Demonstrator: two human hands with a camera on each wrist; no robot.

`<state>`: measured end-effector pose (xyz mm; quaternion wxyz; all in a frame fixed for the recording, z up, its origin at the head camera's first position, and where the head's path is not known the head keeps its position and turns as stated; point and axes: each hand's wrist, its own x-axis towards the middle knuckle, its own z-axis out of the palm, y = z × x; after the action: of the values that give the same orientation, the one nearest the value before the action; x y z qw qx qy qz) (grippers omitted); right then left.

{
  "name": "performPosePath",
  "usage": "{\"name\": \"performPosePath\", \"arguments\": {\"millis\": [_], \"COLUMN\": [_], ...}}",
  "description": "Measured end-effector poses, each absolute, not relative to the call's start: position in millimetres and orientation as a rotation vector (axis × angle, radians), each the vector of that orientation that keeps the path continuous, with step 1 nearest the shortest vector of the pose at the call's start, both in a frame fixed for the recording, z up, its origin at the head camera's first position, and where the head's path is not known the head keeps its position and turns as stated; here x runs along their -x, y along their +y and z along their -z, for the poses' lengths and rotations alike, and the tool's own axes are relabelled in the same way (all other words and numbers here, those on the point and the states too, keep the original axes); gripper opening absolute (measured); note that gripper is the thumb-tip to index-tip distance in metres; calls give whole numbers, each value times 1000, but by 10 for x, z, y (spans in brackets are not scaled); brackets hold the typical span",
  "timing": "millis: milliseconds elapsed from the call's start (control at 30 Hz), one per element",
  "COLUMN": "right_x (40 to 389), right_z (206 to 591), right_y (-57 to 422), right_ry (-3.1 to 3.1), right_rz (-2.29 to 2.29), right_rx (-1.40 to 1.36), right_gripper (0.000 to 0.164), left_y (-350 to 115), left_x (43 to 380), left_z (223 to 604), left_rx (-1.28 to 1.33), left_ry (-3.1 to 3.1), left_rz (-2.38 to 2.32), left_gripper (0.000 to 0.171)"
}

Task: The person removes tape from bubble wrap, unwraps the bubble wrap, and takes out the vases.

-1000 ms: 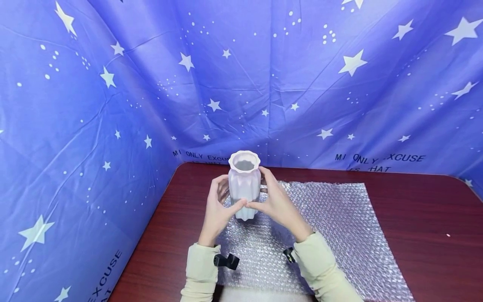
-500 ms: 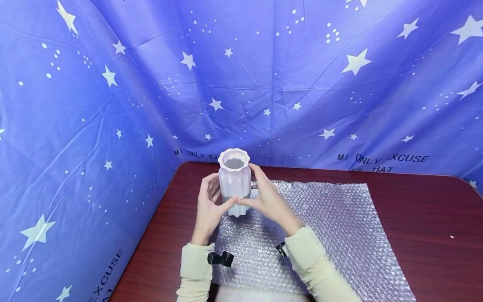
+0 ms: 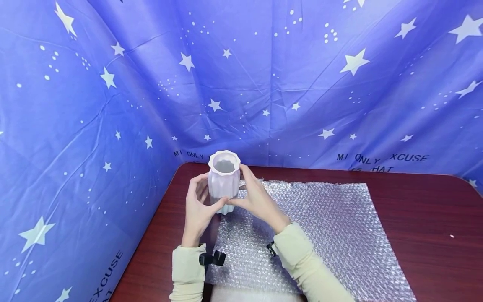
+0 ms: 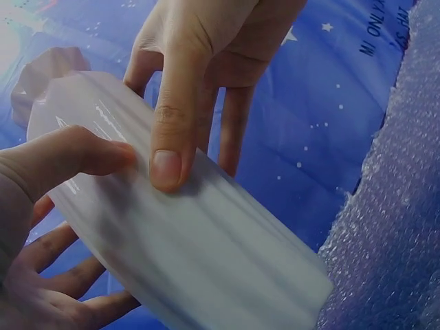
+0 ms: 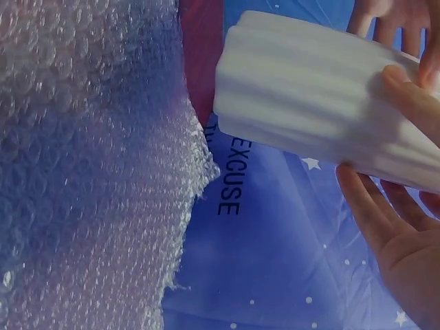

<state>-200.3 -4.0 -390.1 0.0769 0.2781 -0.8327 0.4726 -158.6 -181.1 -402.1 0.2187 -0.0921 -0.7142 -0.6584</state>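
A pale, ribbed vase (image 3: 224, 184) with a scalloped rim stands nearly upright between both hands, mouth up, in the head view. My left hand (image 3: 196, 207) grips its left side and my right hand (image 3: 260, 203) its right side. Both thumbs lie across the near face, tips close together, while the other fingers reach round the sides and are partly hidden. In the left wrist view the vase (image 4: 206, 227) shows a smooth, fluted body. Its base appears raised clear of the surface in the right wrist view, where backdrop shows around the vase (image 5: 309, 96).
A sheet of bubble wrap (image 3: 324, 235) lies flat on the dark red wooden table (image 3: 426, 209), under and right of the hands. A blue star-printed cloth (image 3: 241, 84) hangs behind and on the left. Black straps (image 3: 212, 258) sit at the wrists.
Both hands have carried the vase leftward, from over the bubble wrap to near its left edge. Their grip looks the same throughout.
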Motion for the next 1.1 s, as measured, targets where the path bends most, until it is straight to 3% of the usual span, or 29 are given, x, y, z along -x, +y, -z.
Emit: {"name": "performPosePath", "arguments": {"millis": [733, 1100], "right_x": [2127, 2160], "right_z": [4144, 4181], "right_y": [-374, -495], "right_ry": [-2420, -2498], "right_rz": [-1578, -1436], "right_rx": [-852, -836], "right_gripper": [97, 98], "left_y": [-2040, -2130], "left_x": [1645, 1695], "left_z": [4167, 4263], "left_rx": [185, 112], "left_ry": [-1950, -1916], "left_rz": [1824, 1853], "left_gripper": [76, 76]}}
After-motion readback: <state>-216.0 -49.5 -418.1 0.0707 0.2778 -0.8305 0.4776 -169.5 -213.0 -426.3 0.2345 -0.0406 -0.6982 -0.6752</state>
